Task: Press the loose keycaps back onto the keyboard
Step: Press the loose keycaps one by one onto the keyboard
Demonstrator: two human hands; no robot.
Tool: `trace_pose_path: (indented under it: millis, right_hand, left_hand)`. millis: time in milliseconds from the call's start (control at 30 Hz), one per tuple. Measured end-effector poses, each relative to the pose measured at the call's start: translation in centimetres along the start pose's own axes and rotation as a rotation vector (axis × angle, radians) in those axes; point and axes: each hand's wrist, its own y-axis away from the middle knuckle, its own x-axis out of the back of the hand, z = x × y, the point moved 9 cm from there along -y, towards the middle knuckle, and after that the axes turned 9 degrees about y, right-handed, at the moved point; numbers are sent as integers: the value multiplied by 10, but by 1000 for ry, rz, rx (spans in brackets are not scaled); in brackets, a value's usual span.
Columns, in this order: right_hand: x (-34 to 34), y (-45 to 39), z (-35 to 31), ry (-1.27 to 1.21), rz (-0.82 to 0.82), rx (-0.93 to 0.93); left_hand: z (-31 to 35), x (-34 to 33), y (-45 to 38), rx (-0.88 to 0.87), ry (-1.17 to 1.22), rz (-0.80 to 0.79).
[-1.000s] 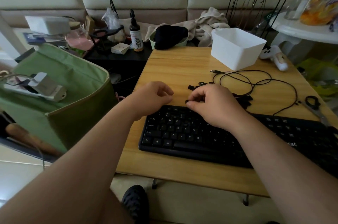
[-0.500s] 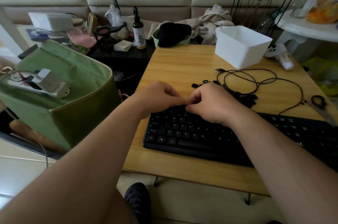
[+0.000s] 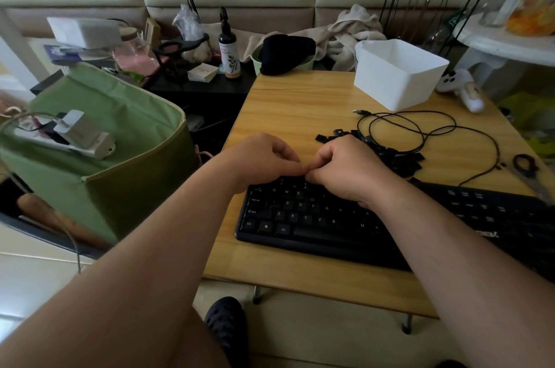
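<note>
A black keyboard (image 3: 300, 217) lies across the near part of the wooden table (image 3: 300, 109). Behind it, a heap of loose black keycaps (image 3: 402, 160) sits by a cable. My left hand (image 3: 264, 160) and my right hand (image 3: 345, 169) meet over the keyboard's top-left rows, fingers curled. Their thumb and forefinger tips pinch together at one spot just above the number row. The small keycap they hold there is hidden between the fingertips.
A black cable (image 3: 420, 130) loops behind the keycaps. A white plastic bin (image 3: 396, 76) stands at the back right, and scissors (image 3: 525, 166) lie at the right edge. A green fabric bag (image 3: 120, 157) stands left of the table.
My right hand brought its pinched keycap down and left to the keyboard's top rows. My left hand moved right until its fingertips met the right hand's.
</note>
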Motion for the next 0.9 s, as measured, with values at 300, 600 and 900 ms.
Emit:
trace_pose_path:
  millis: [300, 600, 900]
  right_hand:
    - [-5, 0, 4, 12, 89, -75]
    - [59, 5, 52, -435, 358, -141]
    - [94, 12, 81, -380, 546, -142]
  left_hand:
    - [-3, -5, -4, -9, 10, 9]
    - [8, -7, -17, -10, 16, 23]
    - [64, -50, -35, -276, -347, 124]
